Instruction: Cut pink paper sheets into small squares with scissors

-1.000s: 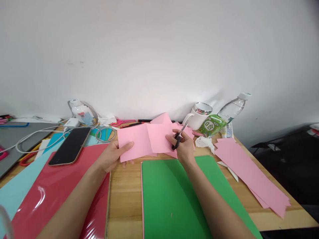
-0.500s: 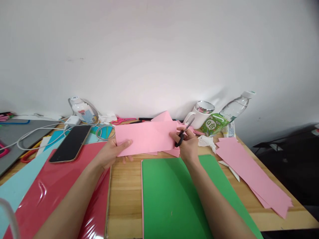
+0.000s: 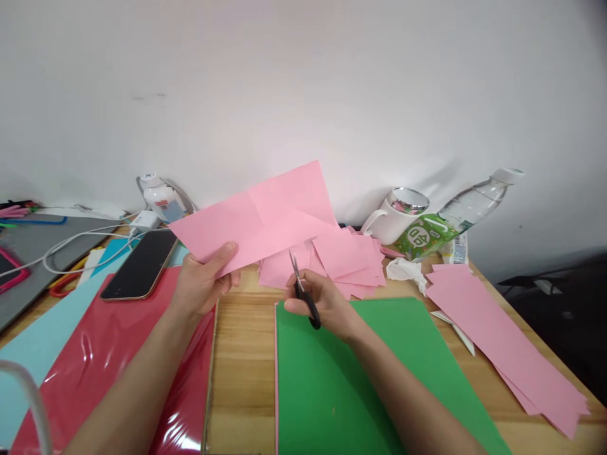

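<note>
A long pink paper strip (image 3: 251, 215) is pinched in my left hand (image 3: 203, 278), the thumb on top near its left end. The strip tilts up to the right, and a crease crosses its middle. My right hand (image 3: 325, 303) holds small scissors with black handles (image 3: 307, 302), their blades pointing up just below the strip and apart from it. Behind the right hand, several cut pink paper pieces (image 3: 353, 256) lie in a loose pile. Under the right forearm is a stack topped by a green sheet (image 3: 341, 373).
Long pink strips (image 3: 502, 341) lie at the right edge of the table. A white mug (image 3: 396, 218), a green packet (image 3: 420, 237) and a leaning water bottle (image 3: 484, 199) stand by the wall. At left are a phone (image 3: 142, 265), red sheets (image 3: 118, 341) and white cables (image 3: 66, 246).
My right hand has let go of the strip's right end and moved down and left with the scissors. The strip has unfolded longer and tilted upward in my left hand.
</note>
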A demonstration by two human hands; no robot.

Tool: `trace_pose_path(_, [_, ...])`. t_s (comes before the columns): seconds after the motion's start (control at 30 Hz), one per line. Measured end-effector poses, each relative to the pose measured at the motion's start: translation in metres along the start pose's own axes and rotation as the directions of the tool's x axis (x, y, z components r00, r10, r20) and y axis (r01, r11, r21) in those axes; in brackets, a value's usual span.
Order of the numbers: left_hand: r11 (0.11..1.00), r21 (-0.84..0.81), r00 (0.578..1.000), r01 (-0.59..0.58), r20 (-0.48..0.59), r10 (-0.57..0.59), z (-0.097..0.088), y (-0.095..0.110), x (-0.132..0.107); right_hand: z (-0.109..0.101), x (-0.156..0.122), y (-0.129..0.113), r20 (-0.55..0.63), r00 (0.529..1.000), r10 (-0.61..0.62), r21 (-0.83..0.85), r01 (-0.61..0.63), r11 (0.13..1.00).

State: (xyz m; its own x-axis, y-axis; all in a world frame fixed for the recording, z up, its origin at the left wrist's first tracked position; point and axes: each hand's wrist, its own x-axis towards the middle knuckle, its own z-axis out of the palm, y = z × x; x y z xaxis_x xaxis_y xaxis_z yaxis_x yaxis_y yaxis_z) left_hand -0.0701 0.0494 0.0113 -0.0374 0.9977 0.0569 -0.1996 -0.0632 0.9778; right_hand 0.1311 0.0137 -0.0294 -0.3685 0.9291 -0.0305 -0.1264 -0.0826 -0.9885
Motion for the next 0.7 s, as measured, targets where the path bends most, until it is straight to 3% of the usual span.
trace_pose_path(0.3, [0.981, 0.187, 0.994, 0.043, 0.086, -0.06, 0.006, -0.006, -0.011, 0.015, -0.002, 0.0, 0.005, 1.0, 0.014, 0.051, -0.014, 0.999])
trace_pose_path(0.7, [0.973, 0.209, 0.987, 0.102, 0.103, -0.125, 0.007, -0.01, -0.012, 0.019, -0.005, 0.003, -0.019, 0.998, 0.052, 0.132, -0.049, 0.99])
